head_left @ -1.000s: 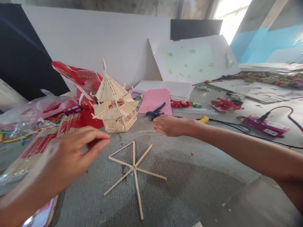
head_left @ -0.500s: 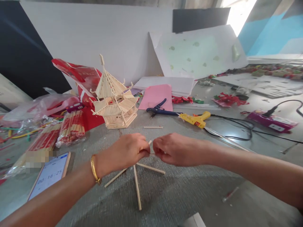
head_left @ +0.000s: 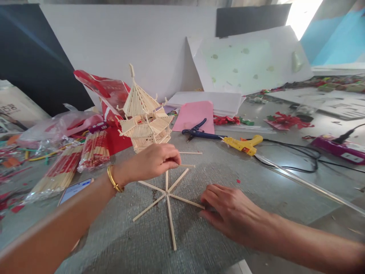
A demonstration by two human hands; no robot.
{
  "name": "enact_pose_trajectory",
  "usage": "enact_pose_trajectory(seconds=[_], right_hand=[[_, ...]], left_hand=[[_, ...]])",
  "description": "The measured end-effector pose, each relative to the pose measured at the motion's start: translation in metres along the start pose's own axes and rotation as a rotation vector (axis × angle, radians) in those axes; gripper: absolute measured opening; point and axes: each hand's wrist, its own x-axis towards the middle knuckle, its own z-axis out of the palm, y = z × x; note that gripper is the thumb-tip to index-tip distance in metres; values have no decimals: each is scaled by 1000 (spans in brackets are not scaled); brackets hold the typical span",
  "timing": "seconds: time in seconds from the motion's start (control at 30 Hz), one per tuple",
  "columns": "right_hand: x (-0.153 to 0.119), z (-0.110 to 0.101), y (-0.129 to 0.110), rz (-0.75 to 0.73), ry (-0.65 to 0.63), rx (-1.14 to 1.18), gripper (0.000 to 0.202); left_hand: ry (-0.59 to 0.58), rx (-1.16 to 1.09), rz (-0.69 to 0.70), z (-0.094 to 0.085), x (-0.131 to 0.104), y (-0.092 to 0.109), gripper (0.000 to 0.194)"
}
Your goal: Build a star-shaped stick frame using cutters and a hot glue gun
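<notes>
Six thin wooden sticks meet at one centre, forming a star [head_left: 172,219] that lies on the grey table. My left hand [head_left: 159,161], above the far side of the star, pinches one end of a short stick [head_left: 187,166], which points right. At the tip of the star's right-hand spoke is my right hand [head_left: 221,205], its fingers curled near or on that tip; whether they grip it is hard to see. Another loose stick [head_left: 192,153] lies beyond my left hand. Behind stands a pagoda model [head_left: 145,118] built of sticks, partly hidden low down by my left hand.
A yellow glue gun [head_left: 243,144] and dark blue cutters [head_left: 199,132] lie behind, near pink paper [head_left: 194,114]. Packs of sticks [head_left: 58,171] and a phone [head_left: 75,190] are at the left. A clear rod [head_left: 308,182] and a purple power strip [head_left: 339,148] are at the right.
My hands have parted. The right hand has moved right and nearer to me, down by a spoke; the left has moved slightly up, its short stick now visible. More of the star shows.
</notes>
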Motion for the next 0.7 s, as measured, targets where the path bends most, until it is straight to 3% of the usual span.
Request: enact_pose_trajectory(seconds=[0.23, 0.33, 0.7], right_hand=[[9, 10, 3, -95, 76, -114, 11], [12, 13, 6, -137, 119, -164, 17], [22, 1, 16, -224, 45, -214, 25]], left_hand=[[-49, 31, -340, 15, -39, -50, 16], [-79, -20, -445, 24, -51, -61, 16], [-86, -91, -586, 27, -63, -47, 17]])
